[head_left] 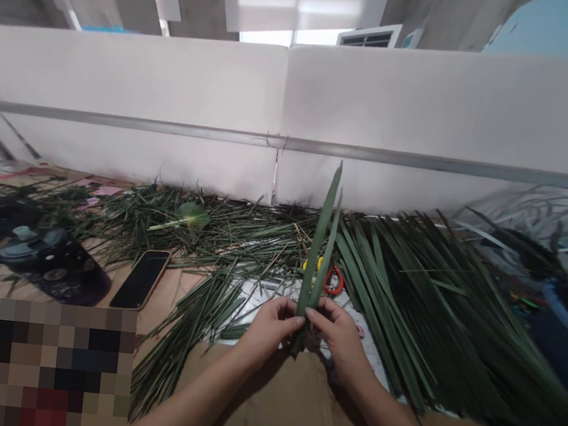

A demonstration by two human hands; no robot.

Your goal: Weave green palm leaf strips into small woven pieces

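Observation:
Upright before me is a long green palm leaf strip (320, 236), with a second, narrower leaf blade (328, 251) beside it on the right. My left hand (276, 326) pinches the lower part of the leaf between thumb and fingers. Close against it, my right hand (336, 328) has its thumb and fingers closed on the leaf's lower right side. The thumbs almost meet. Behind the leaf, a red handle (335, 280) and a yellow piece (319, 264), perhaps scissors, are partly hidden. A brown sheet of cardboard (256, 398) lies below my forearms.
Long leaf strips (435, 308) are spread on the right, thin ones (176, 336) left of my hands. Leaf scraps (242, 226) line the white partition (186, 83). A phone (141, 279), a dark bottle (55, 265) and a small fan-shaped leaf (193, 216) lie on the left.

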